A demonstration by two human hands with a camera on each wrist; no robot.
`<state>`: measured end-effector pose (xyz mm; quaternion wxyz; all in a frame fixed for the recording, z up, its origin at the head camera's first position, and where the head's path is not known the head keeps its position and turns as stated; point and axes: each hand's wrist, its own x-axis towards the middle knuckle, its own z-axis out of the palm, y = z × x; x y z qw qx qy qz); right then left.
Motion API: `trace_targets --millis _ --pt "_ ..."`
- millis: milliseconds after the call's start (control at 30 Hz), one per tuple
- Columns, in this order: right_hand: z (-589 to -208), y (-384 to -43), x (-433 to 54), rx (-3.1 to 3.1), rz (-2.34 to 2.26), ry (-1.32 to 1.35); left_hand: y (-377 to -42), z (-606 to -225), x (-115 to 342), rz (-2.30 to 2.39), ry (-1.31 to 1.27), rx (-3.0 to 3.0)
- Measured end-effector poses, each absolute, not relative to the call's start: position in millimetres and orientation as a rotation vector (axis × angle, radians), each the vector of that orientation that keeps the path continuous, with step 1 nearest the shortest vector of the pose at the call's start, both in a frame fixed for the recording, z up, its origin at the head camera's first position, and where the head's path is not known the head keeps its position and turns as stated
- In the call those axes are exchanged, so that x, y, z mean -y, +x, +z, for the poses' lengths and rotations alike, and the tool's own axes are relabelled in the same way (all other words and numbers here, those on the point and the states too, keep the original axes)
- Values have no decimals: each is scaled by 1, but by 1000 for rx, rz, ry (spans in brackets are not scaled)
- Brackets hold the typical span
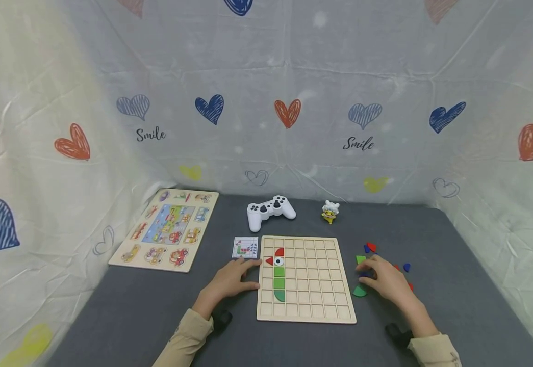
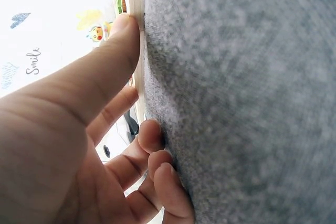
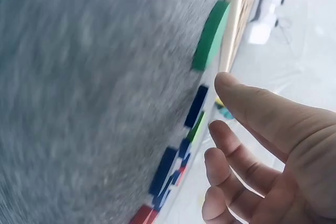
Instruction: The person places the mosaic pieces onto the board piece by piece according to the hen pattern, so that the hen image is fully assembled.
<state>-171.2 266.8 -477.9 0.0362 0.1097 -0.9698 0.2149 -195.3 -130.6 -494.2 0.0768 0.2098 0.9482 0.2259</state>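
Note:
A wooden grid board (image 1: 314, 285) lies on the table. Its left columns hold a red quarter-round (image 1: 279, 252), a red triangle (image 1: 270, 261), a white eye piece (image 1: 278, 261), light green squares (image 1: 278, 272) and a dark green quarter-round (image 1: 279, 295). With thumb and index finger spread, my left hand (image 1: 229, 279) touches the board's left edge. To the right, my right hand (image 1: 387, 278) hovers over loose pieces, thumb and fingers apart, holding nothing. Below its fingertips lie a dark blue piece (image 3: 196, 106) and a loose green quarter-round (image 3: 211, 38); the hand hides some others.
A small picture card (image 1: 245, 247) lies at the board's upper left. Behind are a white game controller (image 1: 271, 210) and a small yellow-and-white figurine (image 1: 329, 212). A wooden vehicle puzzle (image 1: 135, 261) lies at far left. Hanging cloth (image 1: 316, 168) surrounds the grey table (image 1: 124, 316).

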Motion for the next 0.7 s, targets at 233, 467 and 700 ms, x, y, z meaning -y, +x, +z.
trace_targets --millis 233,467,700 --pt "-480 -185 -275 2965 639 328 -196 -495 130 678 624 -2839" --pt "-482 -200 -278 2963 572 316 -197 -497 131 664 618 -2838" --pt "-485 -210 -281 3008 525 328 -197 -496 130 662 613 -2841"
